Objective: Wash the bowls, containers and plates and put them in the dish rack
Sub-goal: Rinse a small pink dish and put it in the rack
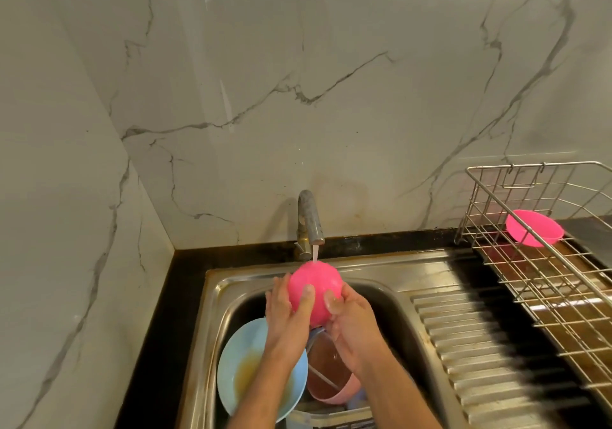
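Rinsing stage of a dish-washing task, seen from above the sink (212, 293). A pink bowl (314, 291) is held upside down directly beneath the tap (309, 218), its rounded base facing up into the thin stream of water (315, 252). The left hand (286, 316) wraps the bowl's left flank, thumb pressed across the outer wall; the right hand (351, 321) cups the lower right flank, thumb likewise on the wall. Both hands grip the bowl, fingers curled around it; neither is free.

Below the tap, in the basin, lie unwashed items: a blue plate (238, 372) smeared with yellowish residue, to the left, and a pale pink bowl (331, 385) holding brownish water, under the right wrist.

The dish rack (530, 263) stands well to the right of the tap, beyond the ribbed draining board (480, 346), and already carries a second pink bowl (535, 228) at its far end.

The governing relation: the rack lies to the right of the held bowl, so the right hand is the nearer one for the transfer, probably once rinsing is complete. The bowl's opening faces down and towards the person.
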